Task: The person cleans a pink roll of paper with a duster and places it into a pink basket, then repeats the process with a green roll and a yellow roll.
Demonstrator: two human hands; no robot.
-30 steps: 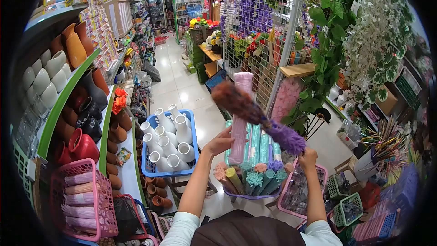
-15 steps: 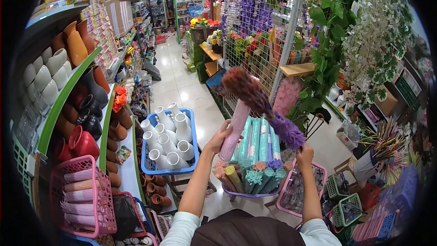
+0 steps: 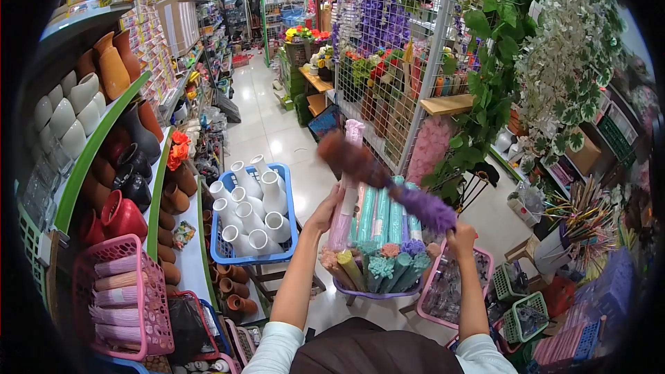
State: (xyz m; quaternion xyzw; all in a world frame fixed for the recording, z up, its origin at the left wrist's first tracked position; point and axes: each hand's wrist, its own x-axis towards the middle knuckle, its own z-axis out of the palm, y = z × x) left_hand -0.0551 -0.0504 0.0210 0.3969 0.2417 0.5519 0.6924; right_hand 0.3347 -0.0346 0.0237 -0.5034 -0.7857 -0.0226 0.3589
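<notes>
A long pink wrapped bundle [image 3: 343, 218] stands nearly upright in my left hand [image 3: 325, 209], whose fingers are wrapped round its side. My right hand [image 3: 460, 237] is closed on the end of a fluffy duster [image 3: 426, 209], purple near the hand and brown at the far end, which is blurred. The duster reaches left across the top of the pink bundle. Below both hands, a purple basket [image 3: 377, 294] holds several wrapped teal bundles [image 3: 382, 211] and rolled stems with teal, pink and yellow ends.
A blue basket [image 3: 294, 225] of white vases stands left of centre. Shelves of pots and a pink basket [image 3: 149, 291] of bundles line the left. A pink tray [image 3: 428, 291] of small packets is at the right, below a wire grid [image 3: 388, 97] with hanging plants.
The pink bundle has tilted more upright and shifted left with my left hand. The duster's brown end has swung left and down across the bundle's top.
</notes>
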